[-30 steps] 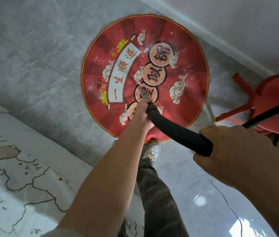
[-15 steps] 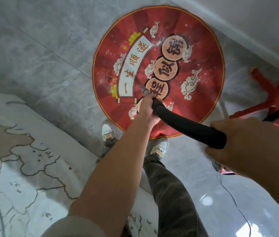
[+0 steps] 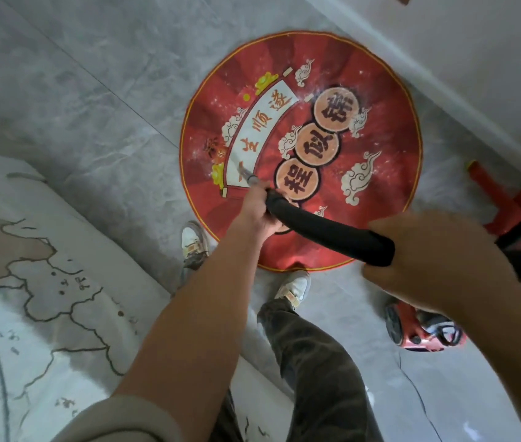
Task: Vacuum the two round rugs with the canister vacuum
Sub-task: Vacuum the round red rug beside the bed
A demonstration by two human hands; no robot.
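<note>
Left hand (image 3: 257, 213) and right hand (image 3: 438, 250), fingers curled round the black hose (image 3: 332, 234). Its nozzle (image 3: 248, 176) points at the red round rug (image 3: 380, 138), which lies by the floor's wall edge. The canister vacuum (image 3: 418, 330) stands near the rug's near edge.

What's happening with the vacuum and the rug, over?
Left hand and right hand both grip the black vacuum hose. Metal nozzle tip over the round red printed rug. Red plastic stool just off rug's right edge.

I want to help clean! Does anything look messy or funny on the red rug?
White specks are sprinkled over the red rug, thickest by the scroll's far end. Its near edge looks puckered beside a shoe. Left hand and right hand grip the vacuum hose.
</note>
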